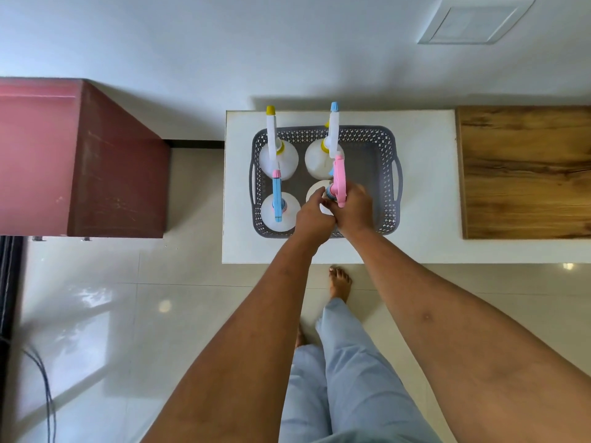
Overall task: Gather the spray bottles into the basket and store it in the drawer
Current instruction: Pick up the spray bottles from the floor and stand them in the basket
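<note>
I'm looking straight down at the grey basket (388, 174), which sits on the white table (428, 187). Four spray bottles stand upright inside it, all crowded into its 9 o'clock half, while the 3 o'clock half shows bare floor. At the basket's 11 o'clock corner I see the yellow-capped bottle (277, 161), its long white nozzle reaching past the rim toward 12. Just beside it, toward 3 o'clock, is the bottle with the light-blue tip (319, 159), nozzle also pointing to 12. At 7 o'clock stands the blue-trigger bottle (279, 210).

Both hands are on the fourth one, the pink-trigger bottle (338, 179), which is near the basket's middle along the 6 o'clock edge. My right hand (353, 211) has its grip wrapped on the pink sprayer head from the 3 o'clock side. My left hand (311, 219) comes in from 7 o'clock, fingers curled against the bottle's neck and white shoulder; its grip is closed on that bottle too, though I can't see the fingertips clearly. The two hands touch each other at the knuckles.

Off at 9 o'clock sits a dark red cabinet (118, 174), well apart from the table. At 3 o'clock a wooden top (524, 171) butts against the white table.
</note>
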